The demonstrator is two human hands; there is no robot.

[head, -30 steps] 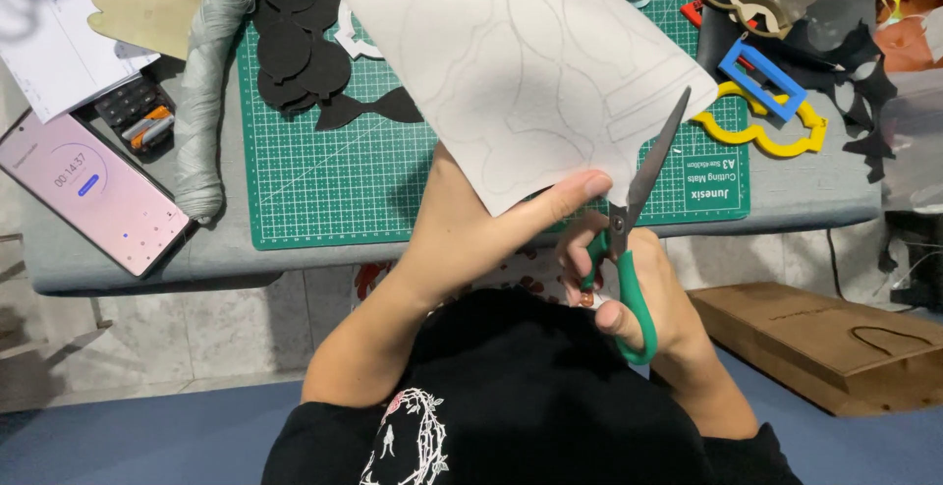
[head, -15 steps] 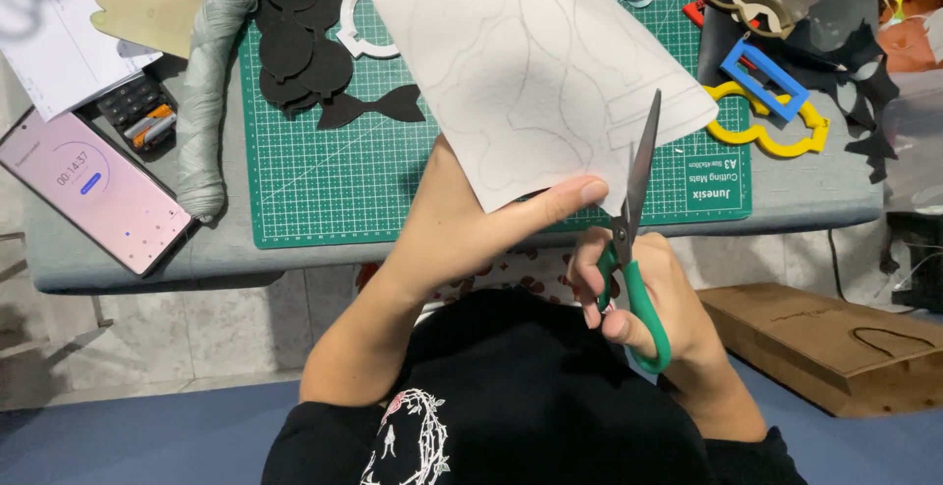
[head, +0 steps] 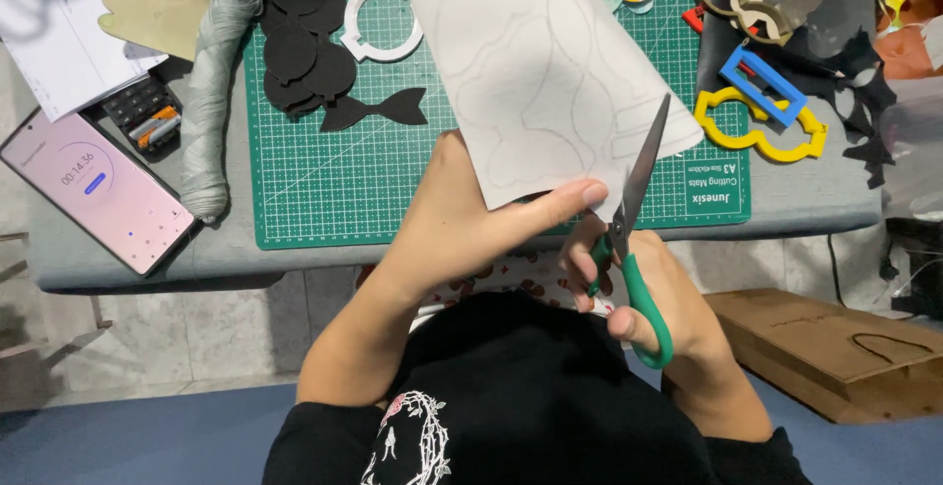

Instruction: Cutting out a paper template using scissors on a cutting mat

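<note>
A green cutting mat (head: pixel 393 190) covers the grey table (head: pixel 805 215). Above it a large white sheet (head: pixel 530 62), pencilled with curved outlines, is pinched at its lower edge by the left hand (head: pixel 471 220), thumb on top. The right hand (head: pixel 668 298) grips green-handled scissors (head: pixel 634 239), blades nearly closed at the sheet's right corner. A pink phone (head: pixel 93 190), black cut-outs (head: pixel 305 53) and a white ring (head: pixel 378 18) lie nearby.

Cutting white sheet (head: pixel 550 72) over green mat (head: pixel 393 190)
Left hand (head: pixel 471 220) pinching sheet's lower edge; right hand (head: pixel 648 288) gripping green-handled scissors (head: pixel 634 229), blades just beside left fingertip.
</note>
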